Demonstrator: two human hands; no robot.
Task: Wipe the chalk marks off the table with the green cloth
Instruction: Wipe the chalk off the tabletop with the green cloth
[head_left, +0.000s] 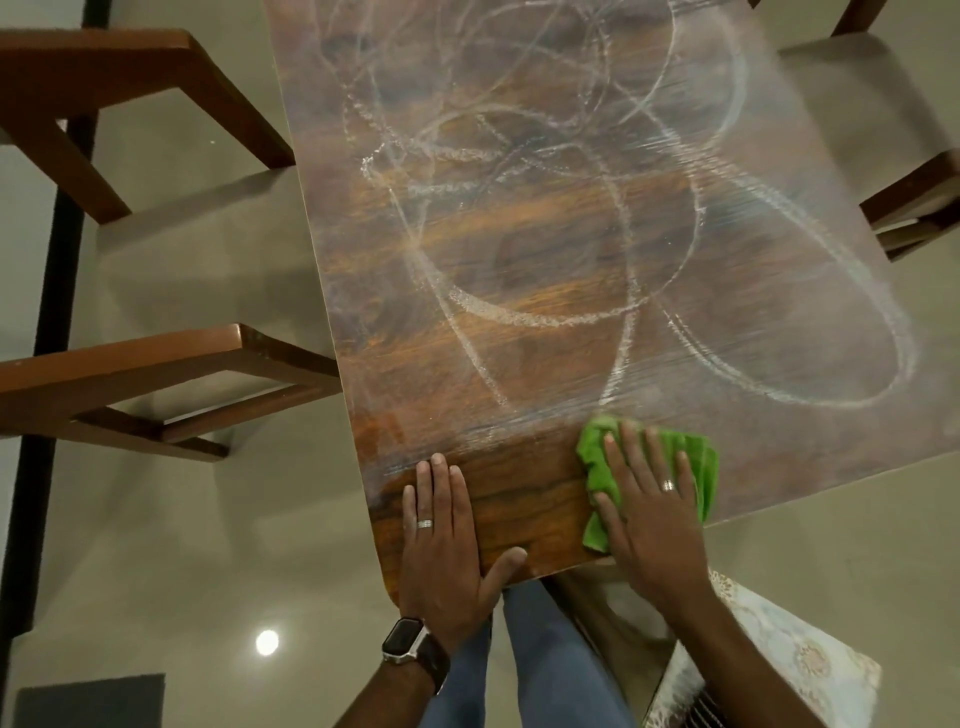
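The right hand lies flat with fingers spread on the green cloth, pressing it to the counter close to the near edge. The left hand rests flat beside it, fingers together and thumb out, on bare wood at the near-left corner, holding nothing.

From the cloth, the chalk lies at twelve o'clock and spreads from about ten to two: large overlapping loops, the biggest oval stretching away toward two. The strip between the hands looks already clean.

The right hand is plainly the one to carry on, likely pushing forward. Room is open ahead; the near edge sits just behind the cloth, and the right edge lies near at three o'clock.
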